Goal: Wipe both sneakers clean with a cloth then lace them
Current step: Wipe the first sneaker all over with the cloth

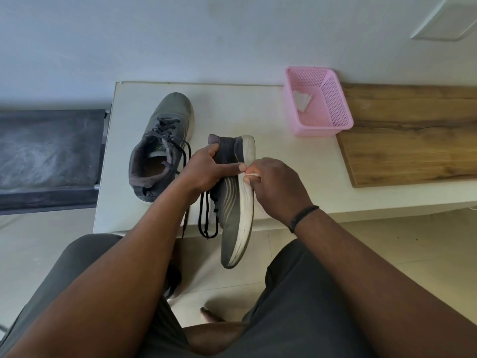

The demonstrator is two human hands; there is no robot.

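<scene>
Hands work over the counter [258,109]: left hand [206,167] grips a sneaker [233,202] by its heel, right hand [277,186] pinches a white cloth [249,173] against its sole.

Sneaker [162,146] on table [240,109], left of held sneaker [236,202]; basket [318,102] far right, cloth [301,100] inside.

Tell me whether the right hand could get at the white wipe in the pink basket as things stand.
Probably yes. The pink basket is open-topped, the white wipe lies uncovered inside, and nothing stands between. But the right hand pinches a small white cloth against the held sneaker.
</scene>
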